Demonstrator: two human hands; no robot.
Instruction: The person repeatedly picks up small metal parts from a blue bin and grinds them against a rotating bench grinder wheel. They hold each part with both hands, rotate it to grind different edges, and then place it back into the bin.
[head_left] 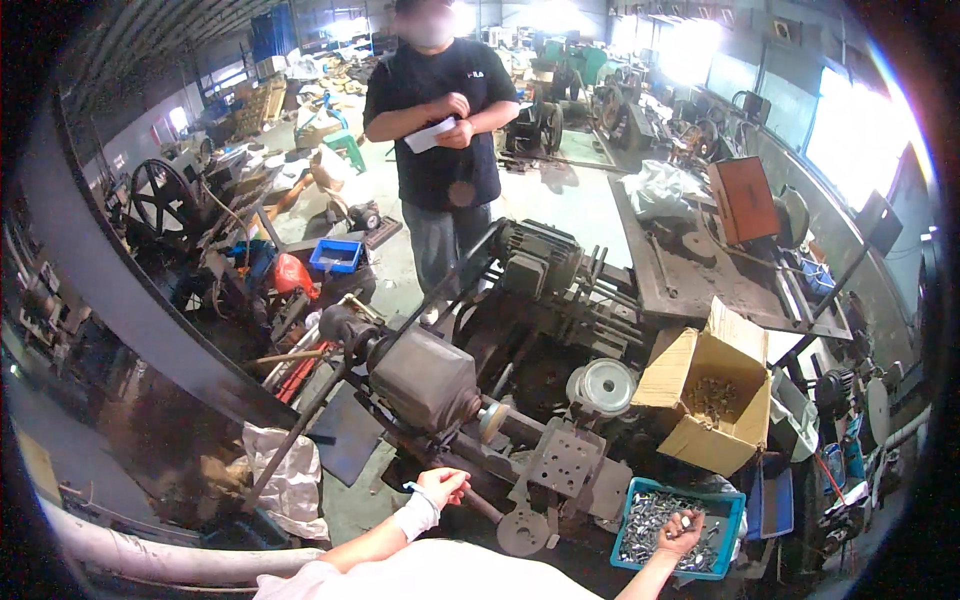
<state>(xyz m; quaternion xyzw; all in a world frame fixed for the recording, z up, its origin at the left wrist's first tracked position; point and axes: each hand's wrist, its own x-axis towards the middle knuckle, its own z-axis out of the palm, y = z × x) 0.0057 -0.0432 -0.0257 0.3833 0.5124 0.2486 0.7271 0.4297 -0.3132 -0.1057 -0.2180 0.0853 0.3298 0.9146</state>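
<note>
My left hand (pixel 443 487), its wrist wrapped in white, hangs in front of the lathe (pixel 425 380) with fingers curled together. Whatever it may hold is too small to make out. Over the right side of a teal plastic tray (pixel 628 500), my right hand (pixel 680 536) is turned palm up, fingers bent around a few small metal parts (pixel 686 522). Many similar shiny metal parts (pixel 650 520) fill the tray. Between my hands are the lathe's drilled square plate (pixel 566 457) and a round handwheel (pixel 523 532).
An open cardboard box (pixel 680 400) with small parts inside stands beyond the tray. A person (pixel 440 120) holding white paper stands behind the lathe. A steel table (pixel 720 285) is at the far right. Blue bin (pixel 336 256) and piled scrap lie left; a pale pipe (pixel 180 555) runs near me.
</note>
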